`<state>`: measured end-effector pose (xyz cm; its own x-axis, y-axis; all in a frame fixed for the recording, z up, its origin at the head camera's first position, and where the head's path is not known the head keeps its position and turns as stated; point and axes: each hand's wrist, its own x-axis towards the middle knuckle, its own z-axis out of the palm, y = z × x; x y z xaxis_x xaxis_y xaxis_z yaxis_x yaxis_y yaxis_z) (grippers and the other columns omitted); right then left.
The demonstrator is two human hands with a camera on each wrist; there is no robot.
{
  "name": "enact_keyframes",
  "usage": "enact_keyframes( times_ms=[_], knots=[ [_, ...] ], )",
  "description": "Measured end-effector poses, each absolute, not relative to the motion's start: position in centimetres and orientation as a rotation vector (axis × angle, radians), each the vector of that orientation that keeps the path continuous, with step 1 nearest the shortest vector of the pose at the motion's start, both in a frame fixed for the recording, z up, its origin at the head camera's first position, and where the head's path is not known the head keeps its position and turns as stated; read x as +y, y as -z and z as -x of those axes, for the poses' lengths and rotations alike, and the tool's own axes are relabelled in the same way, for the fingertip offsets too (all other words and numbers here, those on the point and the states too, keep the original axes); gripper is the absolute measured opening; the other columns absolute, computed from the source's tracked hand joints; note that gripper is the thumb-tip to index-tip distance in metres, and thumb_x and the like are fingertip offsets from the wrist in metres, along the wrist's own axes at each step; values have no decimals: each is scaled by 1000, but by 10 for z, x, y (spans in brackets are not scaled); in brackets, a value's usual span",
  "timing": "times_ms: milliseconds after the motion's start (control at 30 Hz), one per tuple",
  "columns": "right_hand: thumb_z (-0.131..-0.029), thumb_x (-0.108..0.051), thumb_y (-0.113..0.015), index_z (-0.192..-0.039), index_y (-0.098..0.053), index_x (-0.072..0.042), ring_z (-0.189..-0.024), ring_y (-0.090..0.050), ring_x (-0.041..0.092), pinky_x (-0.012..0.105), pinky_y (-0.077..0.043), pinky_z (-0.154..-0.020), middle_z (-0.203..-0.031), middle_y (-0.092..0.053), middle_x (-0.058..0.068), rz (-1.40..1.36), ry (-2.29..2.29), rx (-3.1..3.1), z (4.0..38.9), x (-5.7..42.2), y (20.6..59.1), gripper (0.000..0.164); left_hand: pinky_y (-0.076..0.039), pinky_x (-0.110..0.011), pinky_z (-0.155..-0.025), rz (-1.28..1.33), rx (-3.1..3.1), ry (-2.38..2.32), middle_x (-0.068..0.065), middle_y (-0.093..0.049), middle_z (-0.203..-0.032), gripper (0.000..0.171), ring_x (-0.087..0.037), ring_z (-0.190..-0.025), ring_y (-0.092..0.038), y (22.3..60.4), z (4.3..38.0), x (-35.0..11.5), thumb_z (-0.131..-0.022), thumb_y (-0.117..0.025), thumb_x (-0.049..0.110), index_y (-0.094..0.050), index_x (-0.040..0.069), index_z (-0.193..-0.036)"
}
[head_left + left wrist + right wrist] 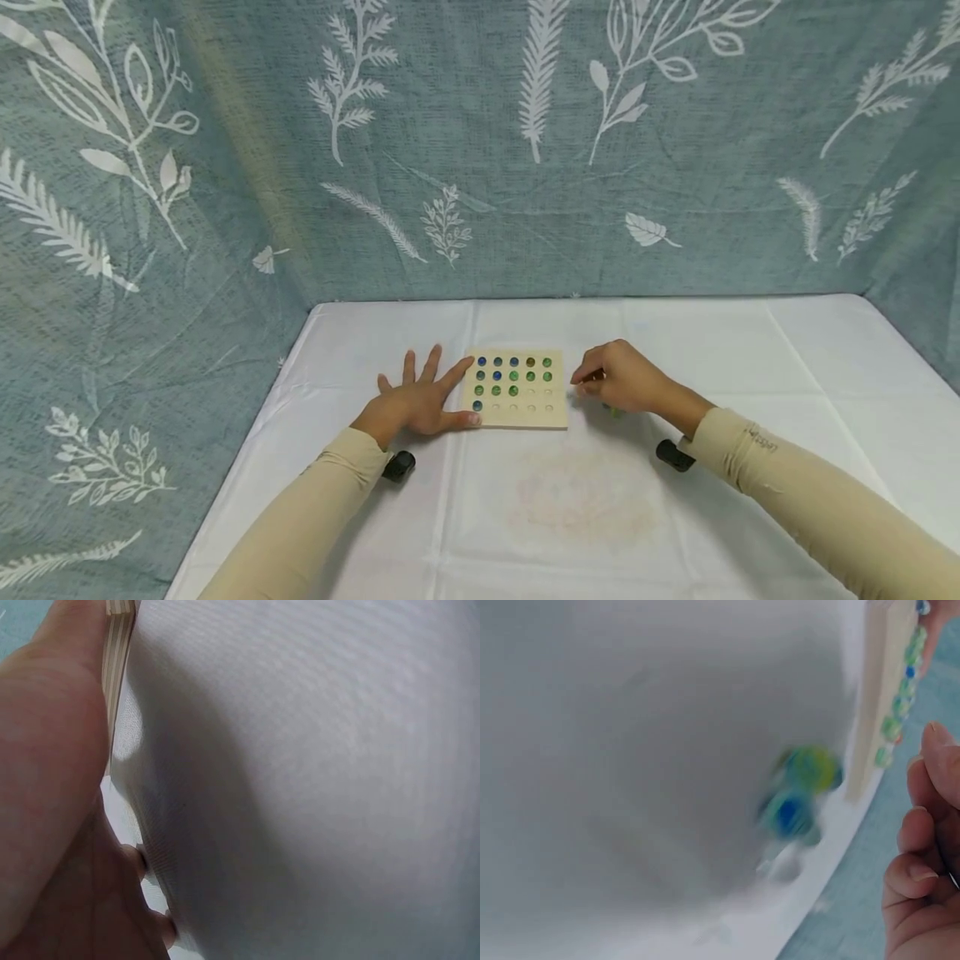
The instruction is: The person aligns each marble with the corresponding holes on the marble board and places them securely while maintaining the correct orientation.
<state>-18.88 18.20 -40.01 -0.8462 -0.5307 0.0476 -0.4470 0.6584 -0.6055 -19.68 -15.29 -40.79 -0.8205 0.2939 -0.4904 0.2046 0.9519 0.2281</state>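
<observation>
A pale wooden board [522,419] with rows of round hollows lies on the table. Glass marbles [513,377] in blue, green and amber fill its two far rows and part of the two near ones. My left hand [416,404] lies spread at the board's left side, thumb and index finger touching its edge. Just right of the board is my right hand [622,377], fingers curled and thumb close to the index fingertip. Whether anything sits between those fingertips is hidden. Beneath that hand lie loose marbles [799,795], blurred, blue and yellow-green.
A white cloth [585,500] covers the table, with creases and a faint reddish stain near the front. Blue-grey leaf-patterned fabric [480,167] hangs behind and at the sides. Dark wrist cameras [399,467] stick out below both sleeves.
</observation>
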Motion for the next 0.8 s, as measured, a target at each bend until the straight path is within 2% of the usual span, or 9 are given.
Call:
enact_keyframes(
  times_ms=[467,667,800],
  knots=[
    [-88,-1,-80,-96,-84,-5,-80,-69,8,22,-54,-68,-91,-78,1,775,918,2732,175,224,409,10,2,-86,-115,-354,2555,-234,-13,18,-176,101,-51,-158,20,407,196,-158,-91,-53,81,0,43,-167],
    [-86,-1,-82,-95,-85,-7,-84,-72,13,22,-55,-69,-92,-78,1,788,870,2765,172,233,414,11,3,-86,-115,-375,2557,-246,-11,19,-176,100,-50,-158,21,409,198,-155,-91,-53,81,0,43,-167],
    [-86,-1,-82,-95,-85,-8,-80,-69,9,22,-53,-66,-88,-76,-2,833,849,2765,171,236,416,12,4,-86,-115,-365,2552,-245,-11,19,-176,102,-50,-158,22,410,199,-154,-90,-53,83,0,44,-167]
  ],
)
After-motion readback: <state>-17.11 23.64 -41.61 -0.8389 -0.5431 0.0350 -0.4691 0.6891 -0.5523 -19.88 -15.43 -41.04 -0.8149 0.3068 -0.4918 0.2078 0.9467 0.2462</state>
